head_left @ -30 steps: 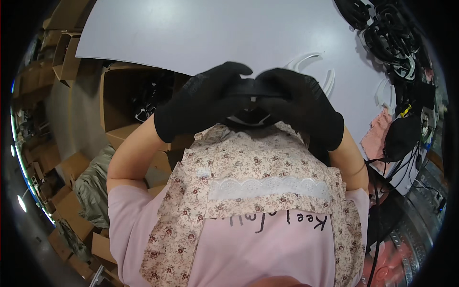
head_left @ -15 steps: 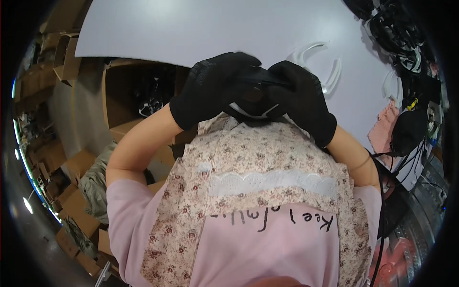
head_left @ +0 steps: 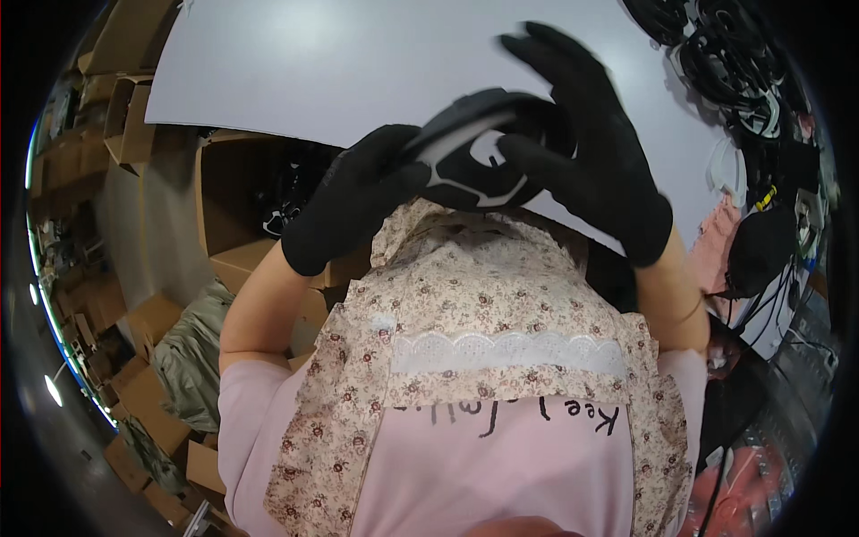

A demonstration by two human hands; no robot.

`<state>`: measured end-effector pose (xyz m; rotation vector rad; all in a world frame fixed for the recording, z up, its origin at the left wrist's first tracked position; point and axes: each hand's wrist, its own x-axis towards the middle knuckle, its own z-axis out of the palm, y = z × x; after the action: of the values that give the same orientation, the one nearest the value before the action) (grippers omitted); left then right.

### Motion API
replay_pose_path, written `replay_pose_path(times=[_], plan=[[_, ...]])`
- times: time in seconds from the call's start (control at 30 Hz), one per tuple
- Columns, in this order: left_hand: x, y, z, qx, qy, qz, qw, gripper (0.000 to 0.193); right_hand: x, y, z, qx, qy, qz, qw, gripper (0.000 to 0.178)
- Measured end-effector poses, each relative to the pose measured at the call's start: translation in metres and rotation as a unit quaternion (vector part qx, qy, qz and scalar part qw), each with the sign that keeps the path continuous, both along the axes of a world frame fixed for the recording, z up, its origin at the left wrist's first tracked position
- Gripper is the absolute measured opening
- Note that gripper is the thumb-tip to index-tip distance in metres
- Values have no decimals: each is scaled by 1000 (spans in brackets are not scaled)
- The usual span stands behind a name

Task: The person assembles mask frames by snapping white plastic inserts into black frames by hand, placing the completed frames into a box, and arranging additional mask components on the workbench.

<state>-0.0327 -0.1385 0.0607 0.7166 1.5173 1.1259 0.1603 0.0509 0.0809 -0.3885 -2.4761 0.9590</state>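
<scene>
In front of my apron, at the near edge of the white table, is a rounded black frame with white trim and an opening through it. My left hand, in a black glove, closes on the frame's left side, with the thumb on the near face. My right hand, also in a black glove, is raised at the frame's right side. Its fingers spread upward and its thumb reaches across the opening; whether it touches the frame I cannot tell.
Black frames with white parts are piled at the table's far right. Nearer lie a white curved piece, a pink cloth, a black rounded object and cables. On my left stands an open cardboard box with black and white parts inside.
My right hand has let go of the frame and spread upward. The frame has tilted so its opening shows. The white curved piece beyond my right hand no longer shows; the hand covers that spot.
</scene>
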Motion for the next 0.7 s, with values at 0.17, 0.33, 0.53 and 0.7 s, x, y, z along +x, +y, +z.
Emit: replay_pose_path(times=[0.17,0.33,0.53,0.7], plan=[[-5,-5,-6,24,217,-89,972,43,-11,13,-19,-298,-161,145,930,44],[2,-5,-3,-3,190,-121,974,34,-9,-9,-21,-353,-210,119,904,44],[15,-12,-28,26,123,-48,991,27,-4,-22,-29,-336,-158,82,925,32],[19,-7,-34,61,245,-56,966,25,-6,-18,-50,-250,-140,63,956,30]])
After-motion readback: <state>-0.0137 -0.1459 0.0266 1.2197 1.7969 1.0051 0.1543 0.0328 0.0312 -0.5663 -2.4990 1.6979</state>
